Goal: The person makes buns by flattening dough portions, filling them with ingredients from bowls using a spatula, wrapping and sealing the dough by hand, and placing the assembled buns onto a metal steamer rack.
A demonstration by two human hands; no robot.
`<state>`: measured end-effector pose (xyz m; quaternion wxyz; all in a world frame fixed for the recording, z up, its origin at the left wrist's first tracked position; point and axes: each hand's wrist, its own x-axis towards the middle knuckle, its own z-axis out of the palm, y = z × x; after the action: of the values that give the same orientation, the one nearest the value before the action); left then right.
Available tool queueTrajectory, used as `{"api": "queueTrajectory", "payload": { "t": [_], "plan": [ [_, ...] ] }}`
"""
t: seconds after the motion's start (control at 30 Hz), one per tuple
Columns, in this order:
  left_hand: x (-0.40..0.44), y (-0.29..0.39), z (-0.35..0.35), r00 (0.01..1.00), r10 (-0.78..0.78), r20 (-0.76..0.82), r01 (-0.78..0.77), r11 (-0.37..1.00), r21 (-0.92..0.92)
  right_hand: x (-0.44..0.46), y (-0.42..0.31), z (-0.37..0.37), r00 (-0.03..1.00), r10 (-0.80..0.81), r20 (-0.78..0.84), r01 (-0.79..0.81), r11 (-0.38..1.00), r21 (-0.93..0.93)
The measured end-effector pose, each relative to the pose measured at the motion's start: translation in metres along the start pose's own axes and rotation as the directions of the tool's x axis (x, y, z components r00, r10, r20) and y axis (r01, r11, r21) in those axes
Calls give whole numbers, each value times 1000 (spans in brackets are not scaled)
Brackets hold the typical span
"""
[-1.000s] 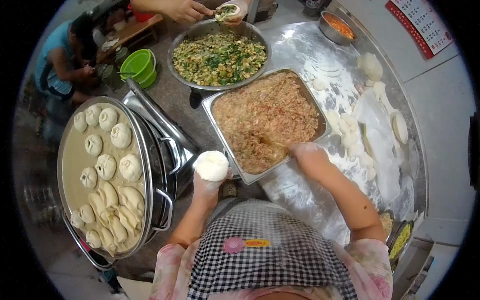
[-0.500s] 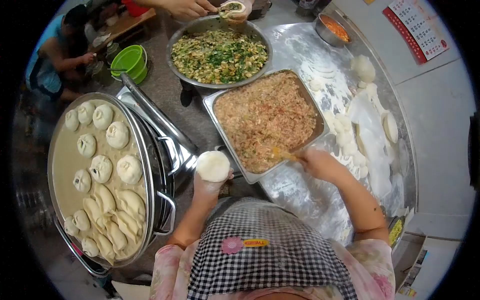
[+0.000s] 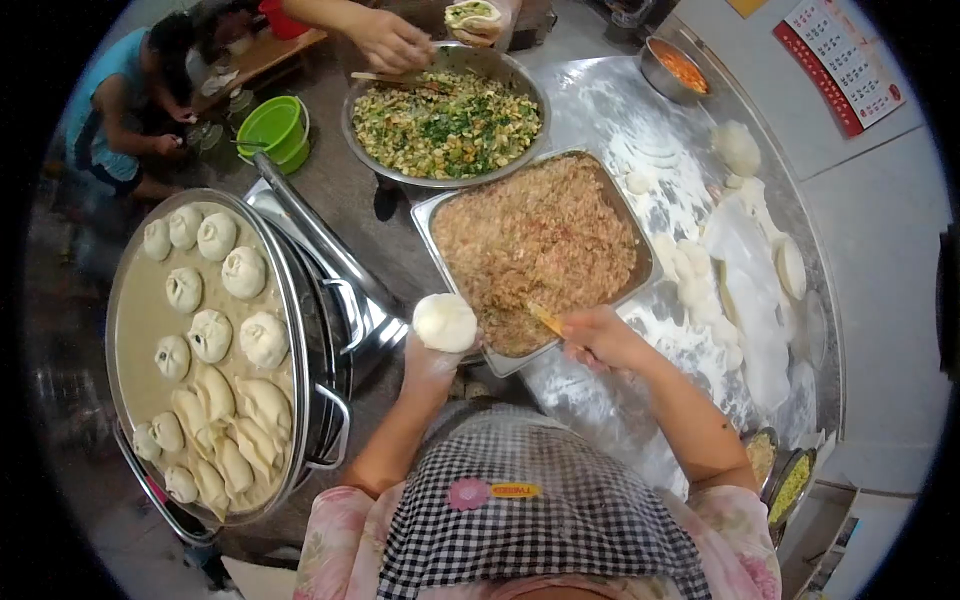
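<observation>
A round white dough wrapper [image 3: 445,322] rests on the fingers of my left hand [image 3: 428,368], beside the lower left corner of the meat tray. My right hand [image 3: 605,338] is closed around a yellowish flat stick [image 3: 545,318]. The stick's tip is down in the minced meat filling [image 3: 530,240], near the front edge of the square metal tray [image 3: 648,262]. Nothing lies on top of the wrapper.
Left stands a large round pan [image 3: 290,330] bearing several buns and folded dumplings. Behind the tray is a bowl [image 3: 545,125] of chopped greens; a co-worker's hand [image 3: 395,42] hovers over it. Floured dough pieces [image 3: 700,290] lie at right. A green bucket [image 3: 272,130] stands farther back.
My right hand has moved left with the stick, toward the tray's front corner. The co-worker's hand has let go of a stick, which now lies at the greens bowl's rim.
</observation>
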<state>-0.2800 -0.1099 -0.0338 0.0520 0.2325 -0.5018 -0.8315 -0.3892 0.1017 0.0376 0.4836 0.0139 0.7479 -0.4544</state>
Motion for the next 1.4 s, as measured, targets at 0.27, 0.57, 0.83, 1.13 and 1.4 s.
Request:
{"api": "queueTrajectory", "payload": {
  "t": [0.27, 0.57, 0.83, 1.13, 1.4],
  "plan": [
    [31, 16, 43, 975, 217, 39, -216, 905, 367, -1, -3, 14, 913, -373, -165, 405, 881, 245],
    [13, 65, 93, 903, 412, 120, -429, 848, 313, -36, 1, 26, 353, -899, -257, 659, 434, -614],
    [-5, 68, 65, 878, 414, 242, -479, 778, 406, -73, -27, 0, 545, -829, 125, 507, 207, -837],
    [7, 48, 8, 933, 343, 109, -359, 907, 220, -54, -40, -26, 731, -674, 108, 335, 217, -917],
    [-16, 20, -14, 980, 193, 55, -201, 944, 261, 8, 10, -14, 682, -729, 58, 219, 128, -967]
  ]
}}
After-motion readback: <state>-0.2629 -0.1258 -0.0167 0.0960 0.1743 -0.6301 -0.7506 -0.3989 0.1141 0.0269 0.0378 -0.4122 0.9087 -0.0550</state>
